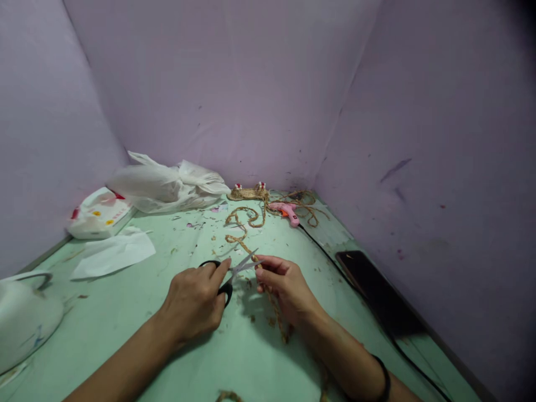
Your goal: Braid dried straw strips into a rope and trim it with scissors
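Observation:
My left hand (195, 297) is closed on the black-handled scissors (240, 267), whose blades stand apart and point to the right. Between the blade tips lies a braided jute cord (272, 304). My right hand (288, 285) pinches that cord between thumb and fingers just by the blades. From there the cord hangs down toward me, while its other part winds away to a woven jute piece (248, 194) at the back, which carries small red and white decorations. A pink glue gun (286, 212) lies to the right of the winding cord.
A black phone (377, 290) lies at the right edge, with the glue gun's cable crossing it. White plastic bags (167, 184), a tissue pack (104, 212) and a loose tissue (119, 254) lie at left. A white rounded object (25, 318) stands front left. Purple walls (234, 89) enclose the table.

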A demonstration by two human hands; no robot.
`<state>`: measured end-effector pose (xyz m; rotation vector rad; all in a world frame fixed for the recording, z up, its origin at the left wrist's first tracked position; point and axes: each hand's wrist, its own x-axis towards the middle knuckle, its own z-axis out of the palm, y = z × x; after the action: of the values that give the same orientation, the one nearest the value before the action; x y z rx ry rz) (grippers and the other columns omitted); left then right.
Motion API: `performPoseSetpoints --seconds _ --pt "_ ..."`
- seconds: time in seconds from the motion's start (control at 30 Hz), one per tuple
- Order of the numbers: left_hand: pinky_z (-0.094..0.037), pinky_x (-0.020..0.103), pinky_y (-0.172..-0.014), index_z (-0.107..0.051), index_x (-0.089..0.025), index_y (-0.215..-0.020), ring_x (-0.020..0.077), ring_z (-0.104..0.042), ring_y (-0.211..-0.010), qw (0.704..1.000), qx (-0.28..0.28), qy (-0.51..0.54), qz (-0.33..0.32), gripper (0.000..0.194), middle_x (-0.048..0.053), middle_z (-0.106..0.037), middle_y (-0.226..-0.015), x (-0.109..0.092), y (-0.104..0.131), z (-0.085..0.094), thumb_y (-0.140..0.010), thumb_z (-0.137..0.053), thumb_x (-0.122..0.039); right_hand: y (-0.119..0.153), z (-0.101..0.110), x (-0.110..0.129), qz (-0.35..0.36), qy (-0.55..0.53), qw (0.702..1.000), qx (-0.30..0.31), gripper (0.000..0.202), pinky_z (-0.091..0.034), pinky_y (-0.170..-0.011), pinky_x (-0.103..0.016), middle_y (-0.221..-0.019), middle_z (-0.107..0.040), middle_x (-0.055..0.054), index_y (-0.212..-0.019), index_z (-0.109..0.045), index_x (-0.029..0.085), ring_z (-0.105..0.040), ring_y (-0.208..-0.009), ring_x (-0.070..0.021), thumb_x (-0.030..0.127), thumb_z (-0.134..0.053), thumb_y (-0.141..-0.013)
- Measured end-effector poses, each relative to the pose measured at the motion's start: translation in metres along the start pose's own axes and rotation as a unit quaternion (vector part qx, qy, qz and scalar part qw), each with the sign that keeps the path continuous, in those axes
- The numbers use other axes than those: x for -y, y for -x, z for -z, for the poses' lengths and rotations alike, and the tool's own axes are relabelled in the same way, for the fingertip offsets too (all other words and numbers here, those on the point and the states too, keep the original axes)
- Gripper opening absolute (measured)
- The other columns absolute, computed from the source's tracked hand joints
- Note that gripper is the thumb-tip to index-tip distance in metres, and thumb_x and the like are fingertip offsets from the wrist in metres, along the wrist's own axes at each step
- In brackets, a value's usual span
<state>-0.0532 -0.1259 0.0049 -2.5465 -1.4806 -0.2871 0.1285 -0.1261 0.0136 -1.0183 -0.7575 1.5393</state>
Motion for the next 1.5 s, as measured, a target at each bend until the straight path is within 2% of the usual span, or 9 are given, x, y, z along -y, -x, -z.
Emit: performPoseSetpoints --seconds 0.17,0.43,0.57,0.73,0.9,1.03,1.17,1.27,1.5 --pt "-0.044 0.031 -0.058 -0.043 -0.016 -0.126 0.0203 -0.059 -0.066 1.0 0.01 -0.023 -0.014 0.051 0.008 -0.063 -0.087 0.0017 0.0005 -0.0041 -0.075 -0.039 -0.022 -0.0004 0.0 -0.0017 0.026 0.049 0.998 -0.015 0.029 -0.042 -0.047 -0.023 -0.06 -0.058 0.002 -0.077 -0.067 0.012 -0.047 -0.045 -0.0065 0.018 -0.073 -0.049" --pt "-0.042 0.032 -0.053 -0.045 -0.013 -0.125 0.0206 -0.058 -0.059 0.994 -0.029 -0.098 -0.035 0.051 0.009 -0.062 -0.078 0.0015 0.0014 -0.0054 -0.075 -0.037 -0.014 -0.0005 -0.0009 -0.0026 0.039 0.068 0.997 -0.026 0.026 -0.043 -0.047 -0.023 -0.059 -0.056 0.003 -0.077 -0.066 0.012 -0.046 -0.045 -0.0065 0.019 -0.07 -0.052" --pt "-0.042 0.031 -0.052 -0.046 -0.014 -0.125 0.02 -0.057 -0.057 0.994 -0.015 -0.099 -0.037 0.053 0.008 -0.063 -0.076 0.003 0.0019 -0.007 -0.073 -0.037 -0.011 -0.0012 -0.0016 -0.0017 0.04 0.074 0.996 -0.034 0.023 -0.042 -0.046 -0.023 -0.057 -0.054 0.003 -0.073 -0.065 0.011 -0.046 -0.043 -0.0063 0.018 -0.07 -0.052" --pt "-0.044 0.03 -0.055 -0.047 -0.018 -0.122 0.0203 -0.062 -0.064 1.0 0.006 0.007 -0.008 0.05 0.005 -0.066 -0.083 0.0061 0.0011 -0.0083 -0.074 -0.036 -0.013 -0.0012 -0.0006 0.0003 0.03 0.048 0.997 -0.045 0.03 -0.042 -0.046 -0.023 -0.057 -0.056 0.003 -0.075 -0.064 0.011 -0.047 -0.045 -0.0071 0.02 -0.072 -0.048" --pt "-0.044 0.024 -0.064 -0.053 -0.027 -0.112 0.0161 -0.063 -0.076 0.985 -0.024 0.154 0.076 0.04 -0.003 -0.067 -0.093 0.0056 -0.0036 -0.0022 -0.074 -0.042 -0.021 -0.0017 0.0009 0.0011 -0.013 0.001 0.999 -0.033 0.031 -0.042 -0.048 -0.023 -0.057 -0.054 0.002 -0.076 -0.065 0.011 -0.045 -0.049 -0.007 0.019 -0.071 -0.047" --pt "-0.044 0.024 -0.067 -0.053 -0.028 -0.111 0.0169 -0.063 -0.082 0.983 -0.029 0.151 0.104 0.041 -0.003 -0.067 -0.097 0.0033 -0.0056 0.0006 -0.071 -0.045 -0.024 -0.0026 0.0014 0.0012 -0.046 -0.015 0.998 -0.027 0.035 -0.027 -0.038 -0.017 -0.054 -0.05 0.003 -0.08 -0.064 0.01 -0.037 -0.045 -0.0043 0.017 -0.07 -0.046" --pt "-0.044 0.025 -0.068 -0.052 -0.029 -0.112 0.0172 -0.063 -0.082 0.982 -0.033 0.137 0.124 0.042 -0.004 -0.067 -0.098 0.0043 -0.005 -0.0015 -0.071 -0.044 -0.024 -0.0027 0.0031 0.0026 -0.061 -0.021 0.998 -0.017 0.033 -0.009 -0.036 -0.017 -0.05 -0.037 0.007 -0.079 -0.063 0.009 -0.024 -0.042 -0.002 0.028 -0.07 -0.053" --pt "-0.044 0.027 -0.071 -0.051 -0.027 -0.115 0.0186 -0.062 -0.085 0.986 -0.032 0.123 0.106 0.044 -0.002 -0.065 -0.104 0.0049 -0.0043 -0.0035 -0.071 -0.045 -0.025 -0.0023 0.004 0.0032 -0.068 -0.005 0.998 -0.009 0.036 -0.007 -0.038 -0.018 -0.047 -0.032 0.008 -0.083 -0.064 0.009 -0.02 -0.042 -0.0022 0.032 -0.069 -0.055" --pt "-0.044 0.036 -0.069 -0.045 -0.021 -0.123 0.0246 -0.061 -0.082 0.997 0.029 0.053 0.04 0.052 0.006 -0.064 -0.102 0.0007 -0.0019 -0.0031 -0.071 -0.043 -0.024 -0.0019 0.0036 -0.0005 -0.024 0.06 0.996 -0.059 0.043 -0.012 -0.041 -0.021 -0.045 -0.035 0.008 -0.089 -0.067 0.011 -0.021 -0.041 -0.0034 0.035 -0.07 -0.054"
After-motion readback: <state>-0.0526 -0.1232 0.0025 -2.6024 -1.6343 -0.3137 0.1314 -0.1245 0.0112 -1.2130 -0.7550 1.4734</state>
